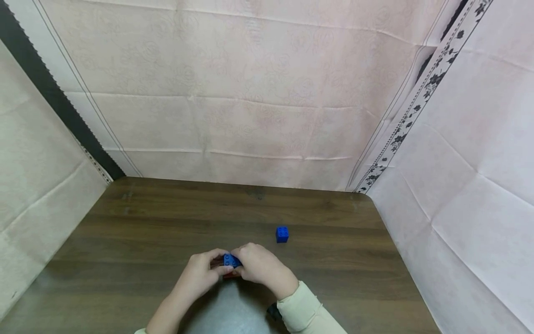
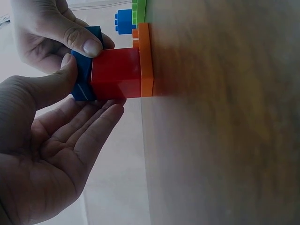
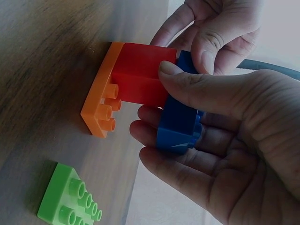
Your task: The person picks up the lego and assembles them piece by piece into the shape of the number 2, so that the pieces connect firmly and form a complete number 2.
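Note:
At the near part of the table, my left hand (image 1: 201, 273) and right hand (image 1: 260, 266) both pinch a long blue brick (image 3: 178, 124) between thumb and fingers. The blue brick sits on a red brick (image 2: 116, 72), which stands on a flat orange brick (image 2: 146, 61) on the tabletop. My right thumb lies across the blue brick's side, with its tip at the red brick's edge. Some orange studs show beside the red brick in the right wrist view. The left fingers extend behind the stack, partly hidden.
A small blue block (image 1: 282, 234) stands beyond my right hand. A green studded brick (image 3: 68, 197) lies on the wooden table (image 1: 167, 222), close to the stack. Pale cloth (image 1: 250, 116) hangs behind and at both sides. A dark object (image 1: 274, 311) shows by the right cuff.

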Demonstrator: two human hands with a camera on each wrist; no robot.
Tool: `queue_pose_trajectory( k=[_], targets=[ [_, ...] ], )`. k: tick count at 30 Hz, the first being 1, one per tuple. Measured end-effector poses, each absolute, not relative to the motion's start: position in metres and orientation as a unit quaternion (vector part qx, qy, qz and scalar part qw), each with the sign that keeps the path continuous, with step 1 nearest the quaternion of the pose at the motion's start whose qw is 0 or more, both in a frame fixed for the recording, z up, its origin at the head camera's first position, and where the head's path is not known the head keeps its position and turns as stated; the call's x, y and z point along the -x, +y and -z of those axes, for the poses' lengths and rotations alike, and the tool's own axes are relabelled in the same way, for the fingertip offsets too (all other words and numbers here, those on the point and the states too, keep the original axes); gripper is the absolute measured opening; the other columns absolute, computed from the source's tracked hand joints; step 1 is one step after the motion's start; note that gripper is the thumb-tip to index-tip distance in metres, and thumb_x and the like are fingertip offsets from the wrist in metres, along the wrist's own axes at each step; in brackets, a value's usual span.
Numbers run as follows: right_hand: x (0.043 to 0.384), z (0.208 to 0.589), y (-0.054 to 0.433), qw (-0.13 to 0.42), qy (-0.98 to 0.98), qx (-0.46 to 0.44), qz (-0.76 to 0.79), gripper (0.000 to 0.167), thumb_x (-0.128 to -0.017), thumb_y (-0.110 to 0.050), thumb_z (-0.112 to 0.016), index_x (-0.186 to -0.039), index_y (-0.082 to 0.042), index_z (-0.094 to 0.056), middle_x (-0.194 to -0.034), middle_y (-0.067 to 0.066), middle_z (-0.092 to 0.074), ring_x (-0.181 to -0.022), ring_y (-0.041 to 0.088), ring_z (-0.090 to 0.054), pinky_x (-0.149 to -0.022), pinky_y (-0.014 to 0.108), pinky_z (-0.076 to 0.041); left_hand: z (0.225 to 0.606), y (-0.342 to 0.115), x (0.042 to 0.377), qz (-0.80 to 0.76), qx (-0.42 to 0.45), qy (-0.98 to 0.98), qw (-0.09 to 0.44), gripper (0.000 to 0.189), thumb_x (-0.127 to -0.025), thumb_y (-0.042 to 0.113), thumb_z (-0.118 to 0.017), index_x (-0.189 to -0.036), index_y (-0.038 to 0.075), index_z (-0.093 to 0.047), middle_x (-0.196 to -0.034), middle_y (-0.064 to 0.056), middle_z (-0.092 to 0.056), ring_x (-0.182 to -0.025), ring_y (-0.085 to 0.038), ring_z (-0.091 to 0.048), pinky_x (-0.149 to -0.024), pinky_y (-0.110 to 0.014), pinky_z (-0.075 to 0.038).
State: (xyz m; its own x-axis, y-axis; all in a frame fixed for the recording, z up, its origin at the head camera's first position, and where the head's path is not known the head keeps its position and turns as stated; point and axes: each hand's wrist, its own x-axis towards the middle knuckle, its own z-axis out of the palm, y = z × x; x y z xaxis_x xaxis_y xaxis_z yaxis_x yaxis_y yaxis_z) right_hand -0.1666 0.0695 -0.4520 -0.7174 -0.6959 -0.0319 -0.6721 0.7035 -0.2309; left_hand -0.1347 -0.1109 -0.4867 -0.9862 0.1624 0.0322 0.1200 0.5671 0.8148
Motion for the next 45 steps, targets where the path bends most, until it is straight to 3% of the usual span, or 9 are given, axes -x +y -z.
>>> queue_pose_trajectory(
  k=[20,45],
  targets=[
    [0.1676,0.4528,0.0696,0.062,0.919,0.372,0.111,0.012,-0.092,-0.019,-0.076,-0.101,-0.014,-0.071,-0.08,-0.009,-0.065,-0.066,0.0,-0.05,-0.062,0.017,-0.043,0.4871,-0.1124,0.1357,-0.458,-0.076,0.885,0.034,0.022,-0.086,0.02,-0.081,-0.107,0.021,-0.074,-0.098,0.004,-0.073,-0.092,-0.013,-0.069,-0.072,-0.031,-0.055],
    [0.1661,0.4509,0.0662,0.059,0.925,0.362,0.102,0.008,-0.089,-0.013,-0.076,-0.096,-0.012,-0.071,-0.076,-0.008,-0.06,-0.062,0.005,-0.049,-0.059,0.019,-0.042,0.4868,-0.1133,0.1375,-0.458,-0.061,0.885,0.056,0.021,-0.084,0.021,-0.083,-0.103,0.022,-0.074,-0.096,0.006,-0.072,-0.091,-0.013,-0.068,-0.079,-0.038,-0.055]
  ],
)
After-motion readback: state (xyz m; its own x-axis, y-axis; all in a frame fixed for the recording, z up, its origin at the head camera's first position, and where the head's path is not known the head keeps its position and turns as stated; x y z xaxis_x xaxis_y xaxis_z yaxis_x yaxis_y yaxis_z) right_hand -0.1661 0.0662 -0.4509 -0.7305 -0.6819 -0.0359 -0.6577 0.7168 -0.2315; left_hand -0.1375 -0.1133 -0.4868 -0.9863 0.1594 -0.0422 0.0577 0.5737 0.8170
